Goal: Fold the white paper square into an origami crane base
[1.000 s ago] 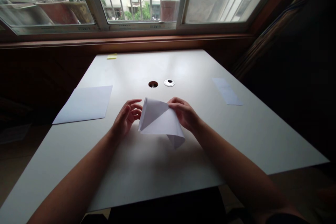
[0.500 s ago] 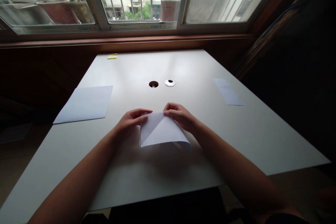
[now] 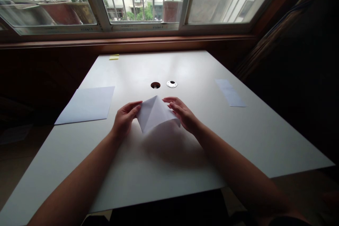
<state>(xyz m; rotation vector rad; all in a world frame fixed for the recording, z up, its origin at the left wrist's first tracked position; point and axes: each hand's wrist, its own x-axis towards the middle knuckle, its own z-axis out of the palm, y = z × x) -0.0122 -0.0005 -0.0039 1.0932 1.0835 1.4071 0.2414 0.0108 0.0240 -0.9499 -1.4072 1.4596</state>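
Observation:
A folded white sheet of paper [image 3: 155,113] is lifted off the white table [image 3: 164,155] near its middle, tilted up with a crease running down it. My left hand [image 3: 124,119] grips the paper's left edge between thumb and fingers. My right hand [image 3: 182,114] is at the paper's right edge, with its fingers stretched out against the sheet and partly behind it.
A flat white sheet [image 3: 86,105] lies at the table's left edge. A narrow paper strip [image 3: 230,92] lies to the right. A cable hole [image 3: 155,85] and its round cap [image 3: 171,84] sit beyond the hands. A yellow note pad [image 3: 114,57] is at the far edge, under the window.
Half a second ago the folded paper lay flat under both hands. Now it is raised and turned, its point up, with both hands moved slightly farther from me.

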